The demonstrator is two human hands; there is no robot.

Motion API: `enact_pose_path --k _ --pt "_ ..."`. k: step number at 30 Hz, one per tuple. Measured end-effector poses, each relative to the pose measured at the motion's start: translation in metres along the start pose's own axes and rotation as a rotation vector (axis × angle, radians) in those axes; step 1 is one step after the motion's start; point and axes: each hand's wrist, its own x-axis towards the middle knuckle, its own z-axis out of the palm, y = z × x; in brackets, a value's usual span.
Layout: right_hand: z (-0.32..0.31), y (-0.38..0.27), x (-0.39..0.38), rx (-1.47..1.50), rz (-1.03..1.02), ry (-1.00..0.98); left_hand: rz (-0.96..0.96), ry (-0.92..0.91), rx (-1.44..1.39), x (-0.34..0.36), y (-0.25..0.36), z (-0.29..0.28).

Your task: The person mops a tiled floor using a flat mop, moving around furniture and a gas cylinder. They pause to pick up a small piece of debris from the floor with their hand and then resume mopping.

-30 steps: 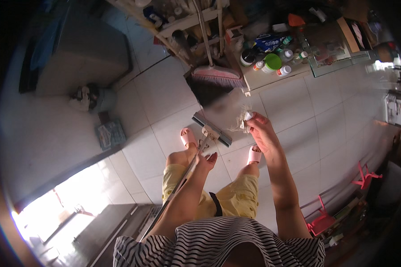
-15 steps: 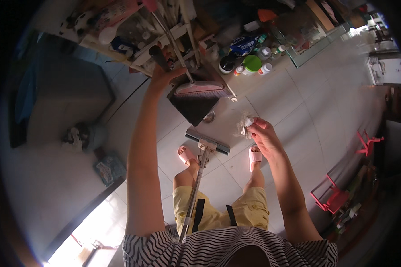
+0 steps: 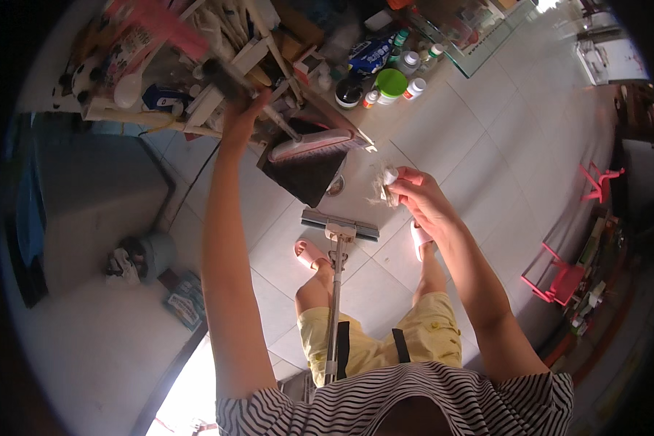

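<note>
My left hand [image 3: 241,116] is stretched up to a cluttered wooden shelf [image 3: 196,109] and is closed on a dark, blurred object [image 3: 221,74]; I cannot tell what it is. Just right of it a pink-bristled broom [image 3: 314,144] stands over a dark dustpan [image 3: 305,174]. My right hand [image 3: 418,196] is raised in front of me and pinches a pale clump of fluff and dust [image 3: 385,182]. A long-handled mop [image 3: 339,225] leans upright against my body between my legs, its flat head resting on the white tiled floor.
Bottles and a green-lidded tub [image 3: 391,81] stand on the floor by a glass table [image 3: 472,43]. Red stools [image 3: 559,280] sit along the right. A grey block of furniture [image 3: 87,196] and a bundle of rags [image 3: 123,265] are at the left.
My left arm has gone from low by the mop up to the shelf and closed on the dark object. The view has tilted toward the shelf. My right hand still holds the clump.
</note>
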Motion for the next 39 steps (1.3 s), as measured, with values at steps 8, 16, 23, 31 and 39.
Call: enact_pose_path --k 8,16,23,31,39 --pt "0.001 -0.008 0.029 -0.086 -0.063 0.035 0.078 0.239 0.029 -0.104 0.034 -0.008" --pt "0.042 0.008 0.107 -0.239 -0.042 0.094 0.176 0.507 -0.032 -0.206 0.059 -0.076" --pt "0.056 0.088 0.204 -0.434 0.068 0.091 0.140 0.685 0.035 -0.249 0.049 -0.086" --pt "0.033 0.112 0.186 -0.515 -0.088 0.109 0.132 0.722 -0.025 -0.251 0.052 -0.079" --pt "-0.045 0.124 0.055 -0.404 0.128 0.195 0.201 0.366 -0.072 -0.156 0.061 -0.038"
